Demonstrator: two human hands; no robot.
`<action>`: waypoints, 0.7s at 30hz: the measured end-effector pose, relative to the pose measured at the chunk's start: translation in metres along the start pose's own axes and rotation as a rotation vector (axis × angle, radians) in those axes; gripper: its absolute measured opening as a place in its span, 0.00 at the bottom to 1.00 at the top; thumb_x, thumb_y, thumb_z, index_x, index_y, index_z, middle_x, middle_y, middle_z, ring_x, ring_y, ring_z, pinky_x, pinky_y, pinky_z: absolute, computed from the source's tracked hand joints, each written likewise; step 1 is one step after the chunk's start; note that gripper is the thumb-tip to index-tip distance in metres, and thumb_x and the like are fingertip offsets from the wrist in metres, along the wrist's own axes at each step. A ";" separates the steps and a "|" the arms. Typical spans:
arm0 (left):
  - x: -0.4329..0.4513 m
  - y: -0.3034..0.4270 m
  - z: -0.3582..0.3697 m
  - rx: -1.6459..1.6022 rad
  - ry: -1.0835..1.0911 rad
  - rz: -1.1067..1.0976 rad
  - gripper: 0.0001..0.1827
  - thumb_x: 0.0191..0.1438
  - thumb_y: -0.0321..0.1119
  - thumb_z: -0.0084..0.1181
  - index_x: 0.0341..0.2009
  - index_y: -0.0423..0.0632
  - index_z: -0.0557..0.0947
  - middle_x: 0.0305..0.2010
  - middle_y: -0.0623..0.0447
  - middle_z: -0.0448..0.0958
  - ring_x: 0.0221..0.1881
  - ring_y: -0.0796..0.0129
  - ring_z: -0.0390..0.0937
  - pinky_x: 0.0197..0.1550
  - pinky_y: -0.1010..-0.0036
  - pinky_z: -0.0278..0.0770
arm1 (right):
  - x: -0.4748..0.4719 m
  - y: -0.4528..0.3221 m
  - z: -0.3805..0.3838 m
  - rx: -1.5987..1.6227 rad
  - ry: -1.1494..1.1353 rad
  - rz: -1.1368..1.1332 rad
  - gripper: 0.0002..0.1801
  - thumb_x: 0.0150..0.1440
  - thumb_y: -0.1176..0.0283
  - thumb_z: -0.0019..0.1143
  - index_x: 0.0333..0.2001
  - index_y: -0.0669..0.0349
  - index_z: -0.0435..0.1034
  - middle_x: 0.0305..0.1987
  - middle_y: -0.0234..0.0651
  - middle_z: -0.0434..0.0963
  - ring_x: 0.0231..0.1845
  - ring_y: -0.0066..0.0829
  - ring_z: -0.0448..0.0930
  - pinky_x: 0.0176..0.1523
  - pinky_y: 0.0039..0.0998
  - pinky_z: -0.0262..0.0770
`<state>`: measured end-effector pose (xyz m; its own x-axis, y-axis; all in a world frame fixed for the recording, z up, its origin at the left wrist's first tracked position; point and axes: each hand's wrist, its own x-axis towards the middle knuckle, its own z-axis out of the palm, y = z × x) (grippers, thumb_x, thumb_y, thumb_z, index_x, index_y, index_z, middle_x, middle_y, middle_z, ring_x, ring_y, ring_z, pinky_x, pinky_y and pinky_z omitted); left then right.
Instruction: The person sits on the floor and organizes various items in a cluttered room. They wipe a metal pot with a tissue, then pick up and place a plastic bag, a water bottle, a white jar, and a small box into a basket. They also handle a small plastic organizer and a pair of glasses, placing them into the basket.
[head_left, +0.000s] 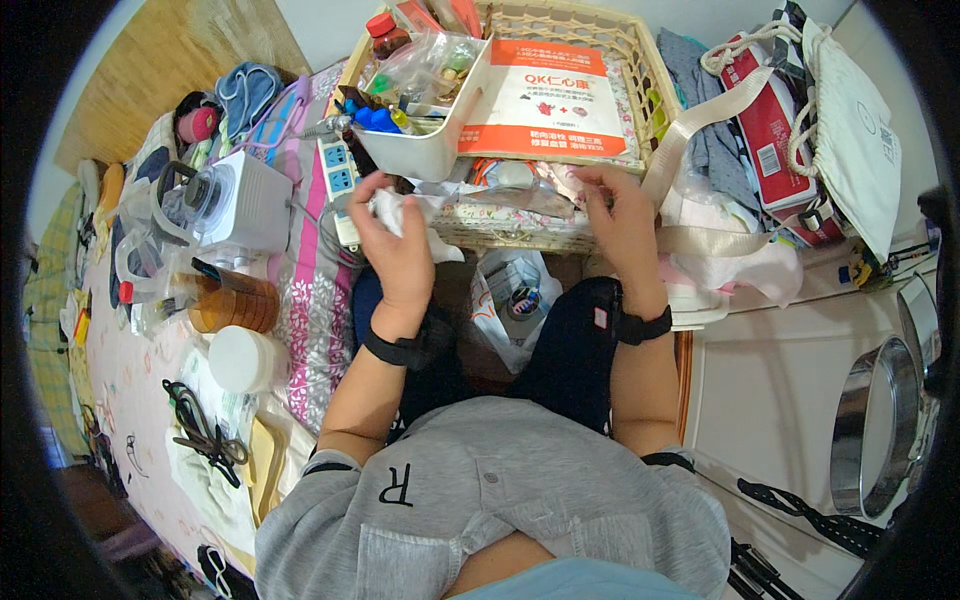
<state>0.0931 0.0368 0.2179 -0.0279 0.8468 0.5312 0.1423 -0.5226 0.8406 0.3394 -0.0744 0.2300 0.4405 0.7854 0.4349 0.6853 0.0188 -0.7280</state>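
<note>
My left hand (394, 244) is raised before the wicker basket (645, 45), its fingers curled around a crumpled white tissue or cloth (390, 211). At the basket's front right edge is my right hand (616, 214), thumb and fingers close together over a clear plastic piece (525, 199); whether it grips something cannot be told. Between the hands lies a coiled orange cord (504, 171) in the basket. Behind it stand a white plastic bin (420, 154) with bagged small items and an orange-and-white booklet (551, 97).
Left, on the bed, are a power strip (337, 176), a white appliance (251, 202), an amber plastic container (244, 300), a white round jar (244, 358) and a black cable (199, 427). A plastic bag (514, 307) sits between the knees. A drawstring bag (855, 142) is at right.
</note>
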 end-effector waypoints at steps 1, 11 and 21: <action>0.007 0.000 0.000 0.031 0.047 0.015 0.26 0.57 0.24 0.57 0.60 0.39 0.67 0.55 0.44 0.70 0.58 0.58 0.68 0.65 0.65 0.63 | 0.004 -0.004 -0.002 0.060 -0.003 0.051 0.11 0.62 0.80 0.54 0.47 0.65 0.77 0.42 0.39 0.83 0.40 0.28 0.83 0.48 0.27 0.78; 0.044 -0.014 -0.001 0.031 0.006 -0.007 0.39 0.58 0.24 0.56 0.72 0.38 0.57 0.71 0.35 0.60 0.73 0.51 0.59 0.73 0.60 0.53 | 0.035 -0.077 0.040 0.229 -0.149 -0.207 0.20 0.56 0.75 0.62 0.54 0.62 0.73 0.49 0.45 0.80 0.52 0.42 0.81 0.54 0.37 0.77; 0.012 0.046 0.001 -0.486 -0.170 -0.115 0.45 0.63 0.58 0.55 0.72 0.43 0.56 0.65 0.45 0.62 0.65 0.59 0.64 0.68 0.62 0.61 | 0.023 -0.123 0.005 0.387 -0.464 -0.146 0.22 0.52 0.78 0.67 0.53 0.61 0.76 0.50 0.38 0.78 0.37 0.23 0.80 0.42 0.26 0.79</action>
<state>0.1003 0.0229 0.2626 0.1500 0.8847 0.4414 -0.3283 -0.3766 0.8663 0.2618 -0.0560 0.3271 0.0002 0.9434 0.3318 0.4214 0.3008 -0.8555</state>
